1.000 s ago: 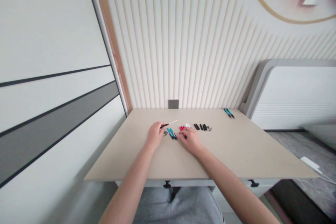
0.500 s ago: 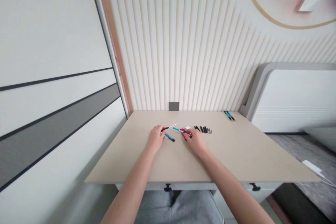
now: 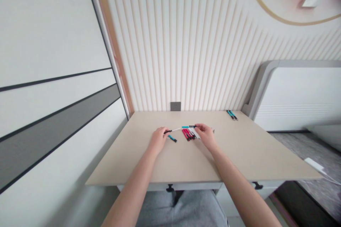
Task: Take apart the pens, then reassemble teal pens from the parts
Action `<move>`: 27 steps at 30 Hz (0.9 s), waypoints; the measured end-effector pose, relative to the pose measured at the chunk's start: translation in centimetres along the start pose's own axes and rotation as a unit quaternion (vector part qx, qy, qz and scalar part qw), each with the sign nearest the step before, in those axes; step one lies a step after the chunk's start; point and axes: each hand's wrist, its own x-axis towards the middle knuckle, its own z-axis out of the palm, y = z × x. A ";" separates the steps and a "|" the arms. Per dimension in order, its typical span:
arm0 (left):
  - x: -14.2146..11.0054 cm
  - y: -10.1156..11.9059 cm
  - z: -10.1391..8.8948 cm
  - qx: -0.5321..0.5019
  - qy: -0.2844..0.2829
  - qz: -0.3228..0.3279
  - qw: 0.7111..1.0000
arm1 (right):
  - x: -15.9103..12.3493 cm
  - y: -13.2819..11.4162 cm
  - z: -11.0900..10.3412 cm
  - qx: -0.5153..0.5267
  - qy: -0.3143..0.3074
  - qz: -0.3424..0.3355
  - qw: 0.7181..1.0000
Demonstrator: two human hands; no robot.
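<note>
Teal pen (image 3: 188, 126) pinched in our right hand (image 3: 205, 136), black-tipped white stick (image 3: 174, 129) pinched in our left hand (image 3: 158, 140), ends almost meeting over the tabletop (image 3: 239, 149), seemingly kept clear of the parallel red and black pens (image 3: 188, 134); short teal piece (image 3: 172, 138) lies just right of the left hand.

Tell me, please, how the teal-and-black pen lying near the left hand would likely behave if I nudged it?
The teal-and-black pen looks slim and rounded, so it would probably roll when pushed. It seems stiff and light for its size, and would likely slide easily across the smooth beige tabletop.
</note>
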 end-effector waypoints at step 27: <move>0.0 1.1 0.0 -0.048 -0.055 0.066 0.995 | -1.0 -1.0 0.8 -0.020 -0.091 -0.046 0.995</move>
